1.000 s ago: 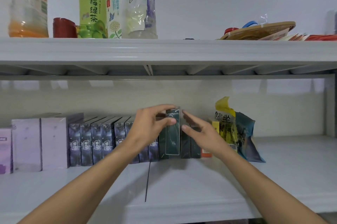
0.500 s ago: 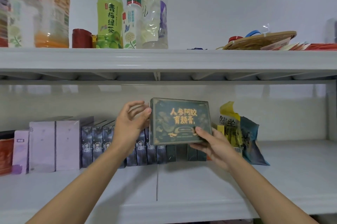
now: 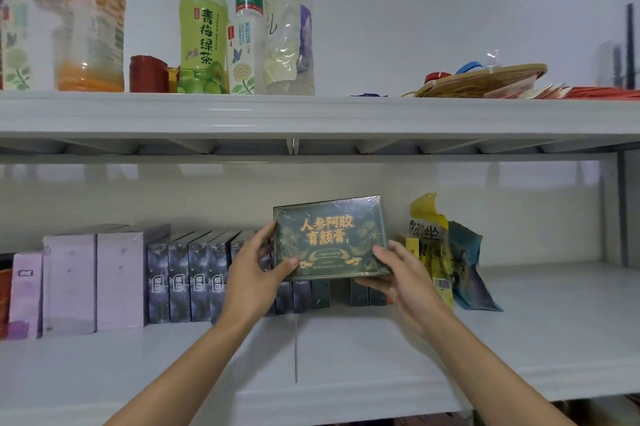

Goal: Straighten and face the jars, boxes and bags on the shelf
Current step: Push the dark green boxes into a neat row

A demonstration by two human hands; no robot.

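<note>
On the dark green film-wrapped box [image 3: 329, 238] that I hold up by its two sides I read the gold characters 人参阿胶 over 育颜膏, and on the green plastic bottle [image 3: 202, 34] far up on the top shelf the label reads 青梅绿茶; other print is too blurred.

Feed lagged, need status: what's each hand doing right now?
Left hand: grips the dark green box at its left edge.
Right hand: holds the same box's lower right corner.
</note>
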